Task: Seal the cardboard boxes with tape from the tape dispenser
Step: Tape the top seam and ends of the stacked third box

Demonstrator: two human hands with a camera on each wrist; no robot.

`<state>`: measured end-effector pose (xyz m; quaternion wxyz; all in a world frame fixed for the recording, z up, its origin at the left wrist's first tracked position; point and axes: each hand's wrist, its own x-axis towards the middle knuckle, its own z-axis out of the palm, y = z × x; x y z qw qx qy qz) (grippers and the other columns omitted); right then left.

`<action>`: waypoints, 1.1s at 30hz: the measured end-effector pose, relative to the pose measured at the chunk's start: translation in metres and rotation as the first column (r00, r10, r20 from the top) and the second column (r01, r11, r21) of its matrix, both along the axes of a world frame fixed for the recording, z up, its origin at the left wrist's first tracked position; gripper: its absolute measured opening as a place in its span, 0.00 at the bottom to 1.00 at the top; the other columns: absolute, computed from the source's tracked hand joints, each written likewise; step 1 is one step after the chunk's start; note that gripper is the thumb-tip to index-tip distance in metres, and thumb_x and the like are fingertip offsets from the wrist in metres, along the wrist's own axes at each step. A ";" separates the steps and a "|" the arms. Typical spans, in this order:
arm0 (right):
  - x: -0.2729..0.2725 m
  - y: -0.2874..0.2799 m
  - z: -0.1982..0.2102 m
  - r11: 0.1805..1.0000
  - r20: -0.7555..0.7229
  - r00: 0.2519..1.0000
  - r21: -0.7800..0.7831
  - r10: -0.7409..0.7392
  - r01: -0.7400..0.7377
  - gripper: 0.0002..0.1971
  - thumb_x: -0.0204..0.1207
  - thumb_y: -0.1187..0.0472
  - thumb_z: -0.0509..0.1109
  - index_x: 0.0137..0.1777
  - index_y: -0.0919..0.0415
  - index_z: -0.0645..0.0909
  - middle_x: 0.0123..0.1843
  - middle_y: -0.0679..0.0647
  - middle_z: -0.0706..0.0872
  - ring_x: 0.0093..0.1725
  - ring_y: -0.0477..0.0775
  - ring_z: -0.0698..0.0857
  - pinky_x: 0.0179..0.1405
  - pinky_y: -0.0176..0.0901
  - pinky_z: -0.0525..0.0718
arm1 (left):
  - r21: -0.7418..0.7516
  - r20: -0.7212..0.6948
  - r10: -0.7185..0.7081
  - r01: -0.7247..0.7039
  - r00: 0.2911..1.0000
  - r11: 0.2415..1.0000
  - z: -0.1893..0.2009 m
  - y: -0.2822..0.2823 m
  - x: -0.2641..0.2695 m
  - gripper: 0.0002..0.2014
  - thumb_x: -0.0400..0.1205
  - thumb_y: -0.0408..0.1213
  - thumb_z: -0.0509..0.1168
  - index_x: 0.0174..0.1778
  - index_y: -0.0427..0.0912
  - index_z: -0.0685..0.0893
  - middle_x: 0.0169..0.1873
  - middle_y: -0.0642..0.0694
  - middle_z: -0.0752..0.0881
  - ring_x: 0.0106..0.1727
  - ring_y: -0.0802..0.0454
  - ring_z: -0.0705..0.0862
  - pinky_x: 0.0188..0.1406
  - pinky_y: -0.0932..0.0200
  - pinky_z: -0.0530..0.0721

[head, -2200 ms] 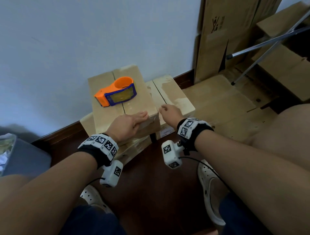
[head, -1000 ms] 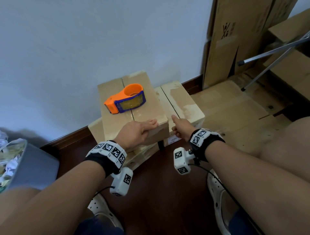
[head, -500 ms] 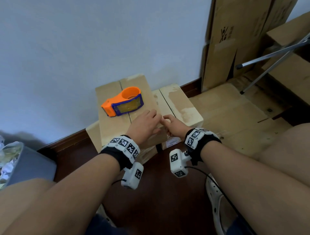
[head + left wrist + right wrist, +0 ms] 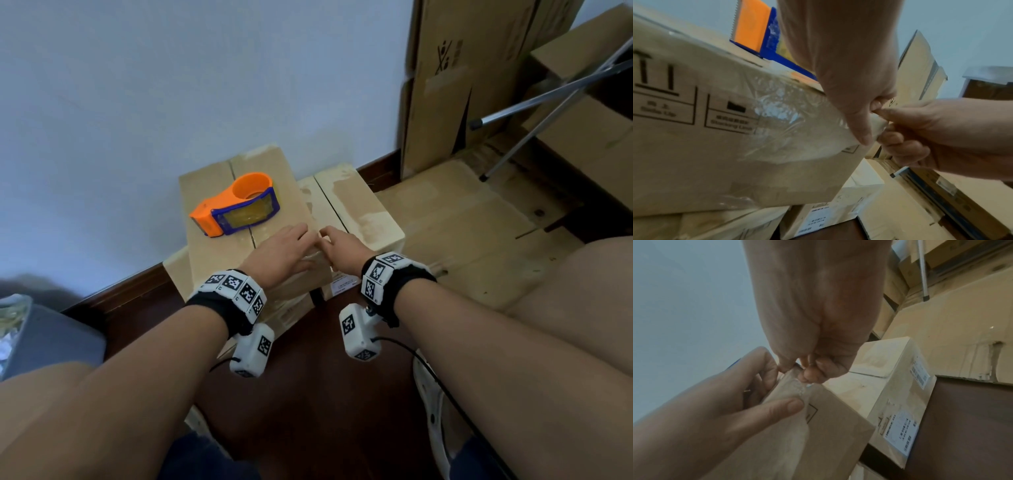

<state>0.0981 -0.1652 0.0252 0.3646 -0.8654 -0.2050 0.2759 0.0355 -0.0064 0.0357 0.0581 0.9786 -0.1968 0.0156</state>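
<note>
An orange and blue tape dispenser (image 4: 236,204) lies on top of the left cardboard box (image 4: 212,250). A second, lower box (image 4: 359,212) stands just to its right. My left hand (image 4: 286,253) lies on the left box's near right corner, fingers flat on top. Its thumb (image 4: 861,129) presses clear tape (image 4: 781,113) stuck on the front face. My right hand (image 4: 339,248) meets it at that corner and pinches the crumpled tape end (image 4: 880,124) between thumb and fingers (image 4: 809,373). The dispenser is apart from both hands.
The left box sits on another box (image 4: 176,270). Flattened cardboard (image 4: 462,219) covers the floor to the right. Upright cartons (image 4: 455,78) and metal tripod legs (image 4: 548,92) stand behind it. A grey bin (image 4: 44,339) is at the left, and white shoes (image 4: 431,411) rest on dark floor.
Both hands have drawn together at the left box's near right corner. The right hand left the right box's front edge and took hold of the tape end. The dispenser has not moved.
</note>
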 end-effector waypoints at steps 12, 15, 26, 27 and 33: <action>-0.011 0.004 0.006 1.000 0.088 0.996 -0.018 -0.002 0.004 0.14 0.87 0.51 0.55 0.48 0.61 0.74 0.42 0.60 0.81 0.48 0.66 0.84 0.54 0.63 0.83 | -0.362 -0.148 0.071 -0.121 0.986 0.924 0.005 0.020 -0.008 0.15 0.76 0.44 0.74 0.41 0.44 0.73 0.39 0.53 0.70 0.34 0.59 0.68 0.38 0.72 0.71; -0.012 0.004 0.005 1.000 0.091 0.996 -0.004 -0.019 0.020 0.13 0.87 0.52 0.55 0.48 0.60 0.74 0.43 0.59 0.80 0.46 0.62 0.82 0.55 0.63 0.83 | -0.388 -0.259 0.120 -0.217 0.958 0.896 0.010 0.031 -0.014 0.13 0.75 0.44 0.75 0.42 0.47 0.77 0.40 0.53 0.73 0.36 0.59 0.73 0.40 0.72 0.73; -0.017 0.005 0.003 0.994 0.090 0.991 0.051 -0.103 0.098 0.16 0.87 0.52 0.55 0.49 0.64 0.78 0.38 0.57 0.81 0.41 0.61 0.83 0.54 0.62 0.83 | -0.527 -0.293 0.195 -0.329 0.936 0.784 0.009 0.051 -0.049 0.09 0.76 0.36 0.74 0.51 0.50 0.86 0.53 0.54 0.79 0.48 0.62 0.76 0.49 0.73 0.72; -0.018 0.005 0.002 0.993 0.095 0.989 0.056 -0.111 0.106 0.16 0.87 0.52 0.55 0.46 0.62 0.76 0.36 0.56 0.80 0.40 0.59 0.82 0.54 0.62 0.84 | -0.523 -0.271 0.212 -0.329 0.939 0.786 0.009 0.055 -0.054 0.10 0.76 0.37 0.75 0.50 0.51 0.86 0.55 0.53 0.80 0.52 0.60 0.77 0.54 0.70 0.73; -0.021 0.007 -0.001 0.988 0.134 0.980 0.068 -0.148 0.140 0.15 0.87 0.51 0.54 0.45 0.59 0.75 0.38 0.56 0.80 0.43 0.59 0.81 0.54 0.62 0.84 | -0.462 -0.219 0.378 -0.437 0.899 0.772 0.006 0.083 -0.082 0.11 0.71 0.46 0.77 0.44 0.61 0.82 0.51 0.52 0.76 0.56 0.52 0.74 0.62 0.58 0.74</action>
